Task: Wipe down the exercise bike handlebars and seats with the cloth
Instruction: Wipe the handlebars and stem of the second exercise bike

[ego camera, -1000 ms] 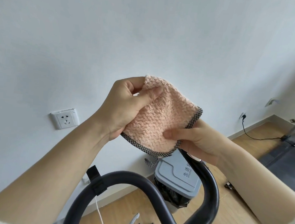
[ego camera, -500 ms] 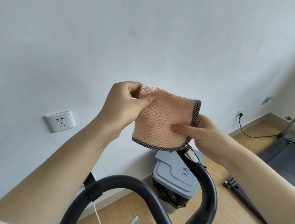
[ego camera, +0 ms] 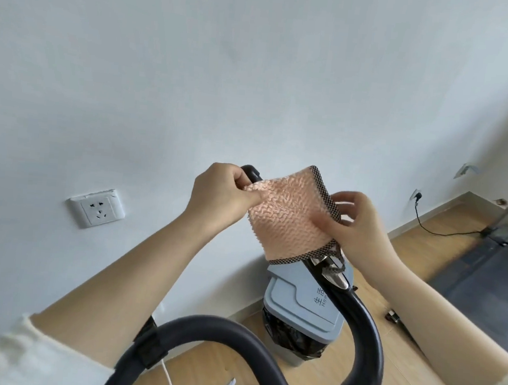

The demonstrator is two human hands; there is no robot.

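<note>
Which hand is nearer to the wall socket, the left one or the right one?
Left. The left hand is up and right of the socket; the right hand is farther right, beyond the cloth.

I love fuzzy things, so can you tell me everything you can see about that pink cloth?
The cloth is peach-pink, with a bumpy, wavy weave that looks soft, and a black-and-white checked trim along its edges. It is curved over the black handlebar, which pokes out above and below it. The left hand pinches its upper left corner. The right hand holds its right edge, thumb on the front. A small loop seems to hang at its lower right corner.
</note>
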